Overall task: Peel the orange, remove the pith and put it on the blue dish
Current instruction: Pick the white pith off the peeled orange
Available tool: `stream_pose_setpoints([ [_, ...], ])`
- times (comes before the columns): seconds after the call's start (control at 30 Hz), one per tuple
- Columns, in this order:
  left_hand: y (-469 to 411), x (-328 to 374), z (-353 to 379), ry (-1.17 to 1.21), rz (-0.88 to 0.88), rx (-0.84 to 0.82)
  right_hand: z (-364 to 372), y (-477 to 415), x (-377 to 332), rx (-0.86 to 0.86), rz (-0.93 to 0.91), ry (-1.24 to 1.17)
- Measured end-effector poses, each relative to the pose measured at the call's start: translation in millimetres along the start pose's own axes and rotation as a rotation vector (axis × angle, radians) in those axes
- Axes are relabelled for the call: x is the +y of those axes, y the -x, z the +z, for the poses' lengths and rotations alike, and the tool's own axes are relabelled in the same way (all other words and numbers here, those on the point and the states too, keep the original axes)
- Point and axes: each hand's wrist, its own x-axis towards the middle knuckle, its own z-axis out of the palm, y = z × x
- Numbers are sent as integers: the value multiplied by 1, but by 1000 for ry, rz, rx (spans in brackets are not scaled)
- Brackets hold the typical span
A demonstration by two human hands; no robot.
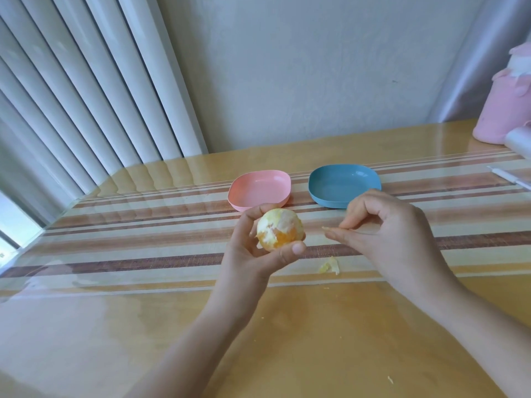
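Note:
My left hand (253, 248) grips a peeled orange (280, 232) above the table, thumb below and fingers behind it. White pith covers most of the fruit, with bare orange flesh low in the middle. To its right, my right hand (385, 234) pinches a tiny scrap of pith (326, 228) between thumb and fingertips. The blue dish (344, 183) sits just beyond my right hand and holds nothing.
A pink dish (260, 189) stands left of the blue one. A piece of pith (330, 267) lies on the striped mat below my right hand. A pink container (501, 110) stands at the far right, with a white knife-like object (508, 178) nearby. Blinds line the left side.

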Motion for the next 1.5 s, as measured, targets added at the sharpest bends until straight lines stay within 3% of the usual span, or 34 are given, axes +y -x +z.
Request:
stream_pose_setpoints([
  [0.2,-1,5,0,-119,-34,93,0,5,-1,-116,-30,130],
  [0.43,-1,3,-2,-137,-51,33,1,0,8,-319,-40,318],
  [0.73,-3,-1,-5,0,-153,-41,-3,1,2,-242,29,144],
  [0.9,-6,0,-4,246,-295,-68,-4,0,1,-254,70,79],
  [1.1,-4,2,3,505,-469,-104,-5,-1,-1,-197,44,173],
  [1.27,-4,0,1,534,-464,-116,-4,-3,2,-208,73,-1],
  [1.5,-4,-2,-1,411,-378,-162,-1,-2,7,-276,124,-34],
])
